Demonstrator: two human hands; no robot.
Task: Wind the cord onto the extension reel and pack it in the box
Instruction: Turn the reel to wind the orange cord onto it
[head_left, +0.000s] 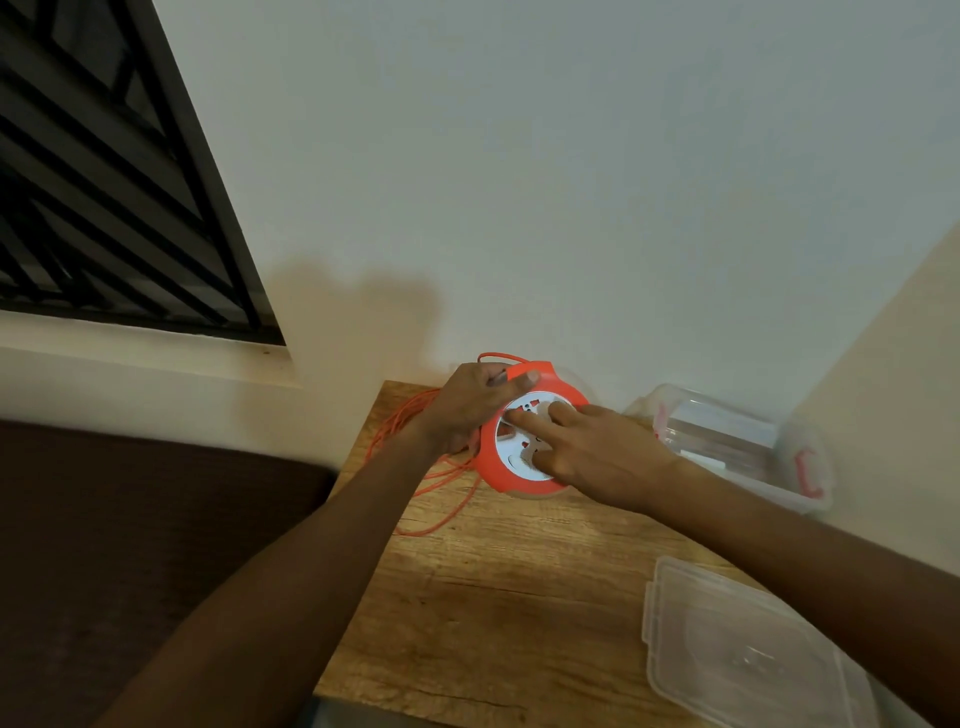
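Observation:
An orange extension reel (493, 470) with a white socket face lies at the far end of the wooden table (493, 597). My left hand (467, 408) grips its upper left rim, thumb on the orange edge. My right hand (597, 454) rests on the white face, with fingers pressed into its recesses. Loose orange cord (441, 486) trails in loops to the left of the reel and partly off the table edge. A clear plastic box (753, 447) with red clips stands open to the right of the reel.
The box's clear lid (743, 654) lies at the table's near right corner. A white wall runs right behind the reel and box. A dark barred window is at upper left, and a dark brown surface sits left of the table.

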